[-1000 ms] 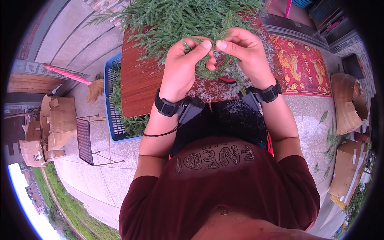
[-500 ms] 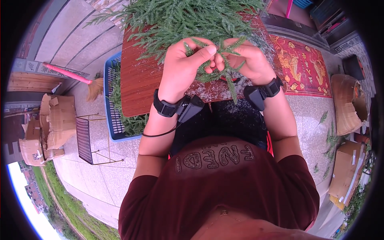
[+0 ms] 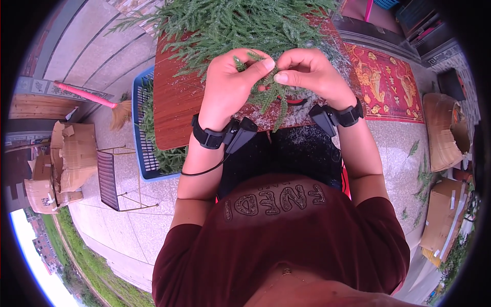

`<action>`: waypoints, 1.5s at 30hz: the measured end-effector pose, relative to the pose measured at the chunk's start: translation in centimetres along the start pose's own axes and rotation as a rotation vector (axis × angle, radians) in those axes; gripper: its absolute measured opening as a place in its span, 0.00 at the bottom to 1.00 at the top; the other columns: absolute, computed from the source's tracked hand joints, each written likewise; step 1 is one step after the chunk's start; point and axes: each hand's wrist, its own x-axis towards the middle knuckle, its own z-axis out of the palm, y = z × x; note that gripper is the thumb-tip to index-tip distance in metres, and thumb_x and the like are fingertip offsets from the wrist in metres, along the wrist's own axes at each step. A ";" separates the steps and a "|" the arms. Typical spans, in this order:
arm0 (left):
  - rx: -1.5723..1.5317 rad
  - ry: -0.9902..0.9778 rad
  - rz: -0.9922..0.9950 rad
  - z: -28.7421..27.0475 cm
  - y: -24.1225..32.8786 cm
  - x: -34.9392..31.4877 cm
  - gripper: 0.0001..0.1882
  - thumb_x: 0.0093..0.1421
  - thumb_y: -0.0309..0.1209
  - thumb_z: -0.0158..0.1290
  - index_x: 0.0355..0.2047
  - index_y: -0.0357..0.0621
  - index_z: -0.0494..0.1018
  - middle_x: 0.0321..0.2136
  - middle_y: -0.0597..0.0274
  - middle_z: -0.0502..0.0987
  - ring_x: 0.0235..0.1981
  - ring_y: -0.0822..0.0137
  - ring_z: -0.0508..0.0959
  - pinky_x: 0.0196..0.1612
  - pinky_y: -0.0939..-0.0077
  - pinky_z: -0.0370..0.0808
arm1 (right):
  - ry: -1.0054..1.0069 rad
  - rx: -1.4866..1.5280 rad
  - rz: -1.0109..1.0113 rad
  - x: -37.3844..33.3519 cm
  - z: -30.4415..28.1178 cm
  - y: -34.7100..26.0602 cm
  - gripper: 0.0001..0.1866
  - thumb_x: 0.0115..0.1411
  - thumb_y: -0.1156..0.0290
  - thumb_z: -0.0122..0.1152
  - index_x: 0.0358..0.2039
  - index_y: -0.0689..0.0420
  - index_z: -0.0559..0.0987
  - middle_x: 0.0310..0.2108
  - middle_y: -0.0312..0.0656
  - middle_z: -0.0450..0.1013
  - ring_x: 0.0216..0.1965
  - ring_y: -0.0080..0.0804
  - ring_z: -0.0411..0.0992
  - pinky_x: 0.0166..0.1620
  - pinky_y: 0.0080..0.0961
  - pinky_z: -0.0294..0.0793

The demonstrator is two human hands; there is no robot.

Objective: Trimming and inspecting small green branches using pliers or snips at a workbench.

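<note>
A small green artificial pine sprig hangs between my two hands, over the near edge of a brown wooden table. My left hand pinches it between thumb and fingers, with part of the green showing inside the curl of the fingers. My right hand has its thumb and forefinger closed at the top of the sprig, close to the left fingertips. Beyond both hands lies a large heap of green pine branches. White flakes are scattered over the table and my dark trousers. Something red and black, partly hidden, lies behind the sprig.
Left of the table stands a blue plastic basket with more greenery. Further left are a small rack, a pink-handled broom and cardboard boxes. At right lie a red patterned mat and more boxes.
The sprig has turned and shifted slightly left, its spread tips no longer over my right fingers. My right hand has changed its grip, with the thumb now extended toward the left fingertips.
</note>
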 end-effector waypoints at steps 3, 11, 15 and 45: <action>0.192 0.054 0.027 0.2 -0.3 0.0 0.04 0.56 0.25 0.59 0.29 0.36 0.78 0.27 0.63 0.79 0.24 0.76 0.76 0.28 0.80 0.72 | 0.108 -0.321 -0.094 -0.1 0.5 0.4 0.07 0.57 0.74 0.61 0.25 0.61 0.74 0.22 0.29 0.71 0.24 0.16 0.66 0.25 0.19 0.65; 0.412 0.207 0.364 1.3 -1.6 0.3 0.03 0.55 0.23 0.58 0.30 0.38 0.79 0.26 0.59 0.78 0.28 0.69 0.78 0.30 0.77 0.74 | 0.399 -0.903 -0.421 0.9 1.4 2.3 0.06 0.58 0.73 0.60 0.25 0.60 0.76 0.22 0.32 0.74 0.24 0.27 0.70 0.29 0.25 0.71; 0.305 0.198 0.452 1.2 -1.7 0.5 0.04 0.54 0.23 0.59 0.31 0.40 0.79 0.27 0.60 0.78 0.28 0.69 0.77 0.31 0.76 0.74 | 0.241 0.199 -0.032 0.3 0.9 0.5 0.06 0.57 0.71 0.63 0.30 0.61 0.77 0.28 0.35 0.74 0.31 0.28 0.72 0.39 0.24 0.72; -0.342 0.004 0.063 1.0 -1.7 0.5 0.08 0.62 0.26 0.54 0.38 0.32 0.74 0.28 0.58 0.76 0.26 0.69 0.77 0.27 0.79 0.74 | 0.558 -0.751 -0.724 0.3 1.5 0.5 0.07 0.52 0.77 0.68 0.33 0.60 0.81 0.32 0.38 0.76 0.37 0.26 0.72 0.40 0.22 0.71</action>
